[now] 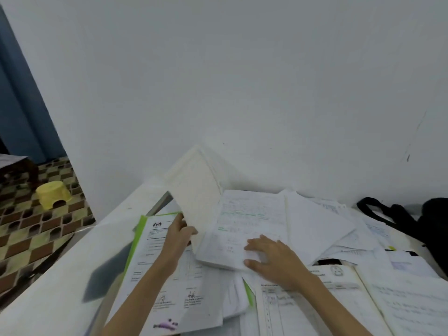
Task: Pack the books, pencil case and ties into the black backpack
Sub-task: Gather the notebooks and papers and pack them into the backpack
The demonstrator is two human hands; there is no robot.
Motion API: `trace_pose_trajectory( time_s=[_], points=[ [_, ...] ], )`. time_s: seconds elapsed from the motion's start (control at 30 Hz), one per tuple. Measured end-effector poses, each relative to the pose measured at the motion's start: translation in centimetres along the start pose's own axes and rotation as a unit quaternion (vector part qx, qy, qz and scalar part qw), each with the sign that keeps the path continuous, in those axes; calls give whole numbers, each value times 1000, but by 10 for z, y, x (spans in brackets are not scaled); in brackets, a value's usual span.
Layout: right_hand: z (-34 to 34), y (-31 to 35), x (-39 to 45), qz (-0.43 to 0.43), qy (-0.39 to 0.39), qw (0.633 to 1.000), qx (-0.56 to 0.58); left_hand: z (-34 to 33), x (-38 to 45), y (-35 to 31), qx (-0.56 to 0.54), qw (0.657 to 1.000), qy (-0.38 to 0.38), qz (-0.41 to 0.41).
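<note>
My white table (60,267) is heaped with loose papers (315,224), a green-edged folder (139,241) at left, an open book (351,299) at right and the black backpack (431,221) at the far right edge.

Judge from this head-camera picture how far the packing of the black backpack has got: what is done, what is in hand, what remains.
Done: nothing visibly packed; the black backpack lies at the table's right edge, away from both hands. In hand: the left hand lifts an open book by its edge, while the right hand rests on loose papers. Left: all the books; pencil case and ties are not visible.
</note>
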State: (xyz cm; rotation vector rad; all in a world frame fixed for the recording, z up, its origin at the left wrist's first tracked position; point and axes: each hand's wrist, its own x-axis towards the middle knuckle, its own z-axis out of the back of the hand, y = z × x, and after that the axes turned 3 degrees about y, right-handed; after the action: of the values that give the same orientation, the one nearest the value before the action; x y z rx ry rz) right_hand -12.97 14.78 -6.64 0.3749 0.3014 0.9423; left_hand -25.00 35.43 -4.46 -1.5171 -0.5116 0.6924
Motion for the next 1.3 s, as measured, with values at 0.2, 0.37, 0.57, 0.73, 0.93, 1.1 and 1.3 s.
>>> trace_pose_trajectory(
  time_s=[0.2, 0.37, 0.57, 0.73, 0.93, 1.1, 1.3],
  points=[
    [-10, 12, 2, -17, -52, 998, -31, -4, 4, -7, 131, 976, 171, 4],
    [-14, 10, 10, -19, -111, 992, 51, 6, 17, -14, 180, 940, 282, 61],
    [41, -21, 0, -186, -266, 858, 398, -10, 49, -3, 209, 957, 178, 89],
    [45, -30, 5, -267, -164, 918, 242, -30, 68, -2, 212, 961, 154, 93],
    [40, -31, 15, -303, -195, 885, 295, -54, 63, -19, 112, 966, 207, 102],
    [52, -35, 16, -269, -219, 799, 490, -54, 53, -36, -8, 976, 218, 21],
    [111, -11, 9, -96, -337, 754, 555, -62, 40, -77, -45, 958, 254, -125]
  ],
)
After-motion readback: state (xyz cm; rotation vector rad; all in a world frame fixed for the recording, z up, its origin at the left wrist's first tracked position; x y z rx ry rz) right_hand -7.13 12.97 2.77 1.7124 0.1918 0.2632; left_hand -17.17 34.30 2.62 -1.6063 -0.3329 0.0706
